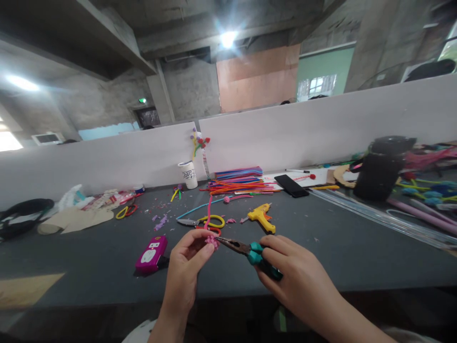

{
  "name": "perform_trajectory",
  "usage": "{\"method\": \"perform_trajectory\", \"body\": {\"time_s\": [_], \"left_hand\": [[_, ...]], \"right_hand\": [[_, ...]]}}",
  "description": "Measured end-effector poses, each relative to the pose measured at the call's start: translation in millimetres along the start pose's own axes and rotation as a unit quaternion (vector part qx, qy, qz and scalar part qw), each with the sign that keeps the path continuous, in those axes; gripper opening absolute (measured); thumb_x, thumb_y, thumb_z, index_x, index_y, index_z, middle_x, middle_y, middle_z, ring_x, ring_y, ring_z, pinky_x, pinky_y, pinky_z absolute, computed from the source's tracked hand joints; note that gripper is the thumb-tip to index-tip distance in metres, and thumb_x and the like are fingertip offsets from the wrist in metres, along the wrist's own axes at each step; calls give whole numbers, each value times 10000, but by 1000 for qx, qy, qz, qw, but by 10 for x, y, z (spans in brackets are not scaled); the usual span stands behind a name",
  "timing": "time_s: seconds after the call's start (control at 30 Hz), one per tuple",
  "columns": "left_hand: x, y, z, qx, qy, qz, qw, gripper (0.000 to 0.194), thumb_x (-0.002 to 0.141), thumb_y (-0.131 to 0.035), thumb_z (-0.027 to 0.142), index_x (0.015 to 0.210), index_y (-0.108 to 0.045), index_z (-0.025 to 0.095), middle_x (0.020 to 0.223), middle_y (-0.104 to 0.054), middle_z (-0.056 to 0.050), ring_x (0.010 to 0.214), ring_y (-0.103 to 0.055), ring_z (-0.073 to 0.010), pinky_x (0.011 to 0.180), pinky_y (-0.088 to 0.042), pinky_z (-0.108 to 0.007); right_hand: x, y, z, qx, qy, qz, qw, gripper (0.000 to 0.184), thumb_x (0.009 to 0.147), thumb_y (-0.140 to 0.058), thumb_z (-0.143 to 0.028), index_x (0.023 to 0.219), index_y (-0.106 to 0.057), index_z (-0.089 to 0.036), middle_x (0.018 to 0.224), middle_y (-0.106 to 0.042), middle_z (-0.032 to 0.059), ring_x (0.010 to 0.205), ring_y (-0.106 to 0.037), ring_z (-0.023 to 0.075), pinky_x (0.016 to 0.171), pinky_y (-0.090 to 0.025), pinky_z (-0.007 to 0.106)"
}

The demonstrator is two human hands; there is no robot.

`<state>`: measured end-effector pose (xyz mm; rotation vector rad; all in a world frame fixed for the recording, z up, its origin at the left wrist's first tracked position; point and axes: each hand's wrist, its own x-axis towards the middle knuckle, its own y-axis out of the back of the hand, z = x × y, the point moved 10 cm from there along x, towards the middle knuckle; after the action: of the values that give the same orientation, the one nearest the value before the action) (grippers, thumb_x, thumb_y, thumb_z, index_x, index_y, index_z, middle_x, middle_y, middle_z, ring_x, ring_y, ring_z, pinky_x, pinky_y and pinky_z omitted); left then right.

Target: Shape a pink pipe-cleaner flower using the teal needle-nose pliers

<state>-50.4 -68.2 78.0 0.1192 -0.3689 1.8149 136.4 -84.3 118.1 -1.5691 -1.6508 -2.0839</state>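
My left hand [187,259] pinches a small curled pink pipe-cleaner piece [213,242] between thumb and fingertips; a pink stem rises from it. My right hand [293,274] grips teal-handled needle-nose pliers [246,250], and their tip touches the pink piece. Both hands hover over the near edge of the dark grey table [321,238]. Yellow-handled scissors [205,221] lie just beyond the hands.
A yellow glue gun [262,217], a stack of coloured pipe cleaners [239,183], a black phone [291,185], a white cup [188,174], a magenta power strip [152,252] and a black jar [382,166] are on the table. White partition [321,124] behind.
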Motion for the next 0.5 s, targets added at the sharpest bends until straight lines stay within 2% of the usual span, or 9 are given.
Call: {"method": "perform_trajectory", "body": {"time_s": [0.13, 0.23, 0.37, 0.5], "left_hand": [[11, 7, -22, -2, 12, 10, 1000, 124, 692, -758, 223, 814, -744, 205, 811, -737, -13, 772, -634, -139, 719, -485, -205], [18, 16, -51, -9, 23, 18, 1000, 134, 680, -765, 226, 808, -739, 198, 771, -726, -7, 733, -622, -128, 700, -481, -200], [29, 41, -89, -24, 43, 35, 998, 151, 663, -774, 234, 801, -737, 185, 723, -706, -3, 681, -603, -118, 653, -473, -194], [34, 20, -90, -33, 46, 26, 998, 169, 663, -770, 223, 825, -741, 181, 761, -716, -17, 707, -602, -121, 671, -475, -196]], "right_hand": [[-9, -11, -86, -64, 27, 28, 997, 105, 737, -568, -104, 682, -587, -192, 840, -661, 71, 720, -588, 205, 639, -490, 336], [-4, -48, -109, -85, 28, 26, 996, 113, 744, -559, -98, 682, -590, -187, 841, -659, 78, 716, -578, 206, 654, -483, 351], [12, -64, -25, -27, -6, 10, 1000, 92, 743, -581, -125, 692, -595, -200, 839, -650, 58, 726, -582, 197, 633, -474, 321], [17, -42, 24, 8, -16, 1, 1000, 83, 781, -572, -164, 713, -600, -202, 851, -646, 52, 754, -589, 201, 658, -479, 321]]}}
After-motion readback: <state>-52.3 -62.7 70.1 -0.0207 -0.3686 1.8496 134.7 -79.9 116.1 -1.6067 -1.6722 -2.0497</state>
